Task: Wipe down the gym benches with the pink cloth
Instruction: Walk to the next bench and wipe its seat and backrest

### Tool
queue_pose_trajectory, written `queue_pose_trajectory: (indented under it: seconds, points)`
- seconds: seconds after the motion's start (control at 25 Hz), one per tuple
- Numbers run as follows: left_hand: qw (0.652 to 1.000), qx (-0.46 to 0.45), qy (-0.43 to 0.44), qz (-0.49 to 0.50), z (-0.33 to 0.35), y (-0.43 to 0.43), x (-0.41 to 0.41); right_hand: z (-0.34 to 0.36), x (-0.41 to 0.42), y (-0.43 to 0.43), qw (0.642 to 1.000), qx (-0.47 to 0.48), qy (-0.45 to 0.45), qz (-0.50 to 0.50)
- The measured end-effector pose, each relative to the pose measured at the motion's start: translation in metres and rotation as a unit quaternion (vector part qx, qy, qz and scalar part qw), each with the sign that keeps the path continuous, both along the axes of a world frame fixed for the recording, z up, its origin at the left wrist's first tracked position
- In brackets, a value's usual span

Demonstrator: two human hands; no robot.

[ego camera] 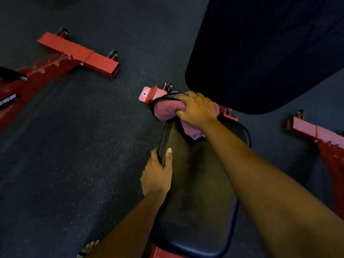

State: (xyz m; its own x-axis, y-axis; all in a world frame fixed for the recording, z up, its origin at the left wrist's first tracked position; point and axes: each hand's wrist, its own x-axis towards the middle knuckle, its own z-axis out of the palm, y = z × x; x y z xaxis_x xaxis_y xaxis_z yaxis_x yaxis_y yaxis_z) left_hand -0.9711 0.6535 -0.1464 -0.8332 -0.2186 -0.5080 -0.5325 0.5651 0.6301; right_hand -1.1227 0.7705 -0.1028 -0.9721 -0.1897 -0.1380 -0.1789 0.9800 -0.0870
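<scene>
The right hand (195, 110) reaches to the far end of the seat pad (197, 183), its fingers curled tight round the bunched pink cloth (165, 110). The cloth is a soft, crumpled wad that bulges out past the hand to the left and trails under the wrist onto the pad, and a dark band curves round its far side. The left hand (156, 177) grips the pad's left edge, with the thumb lying flat on top and the other fingers wrapped under the rim. The pad is smooth black vinyl with rounded corners and a dull sheen. Beyond it rises the broad, matte black back pad (260, 53). A red steel foot bar (150, 94) shows just behind the cloth. Other benches' boxy red frames stand to the left (80, 53) and right (316, 131) on the speckled black rubber floor (74, 146).
</scene>
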Motion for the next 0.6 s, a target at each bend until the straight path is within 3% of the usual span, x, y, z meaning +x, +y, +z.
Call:
queue_pose_trajectory:
  seconds: [0.28,0.6]
  points:
    - [1.000,-0.013,0.012,-0.002,0.001,-0.001,-0.001,-0.003,0.035,0.046,0.996,0.019,0.040,-0.072]
    - [1.000,-0.020,0.002,0.004,-0.002,0.003,-0.001,0.003,0.078,0.113,0.985,-0.033,0.064,-0.160]
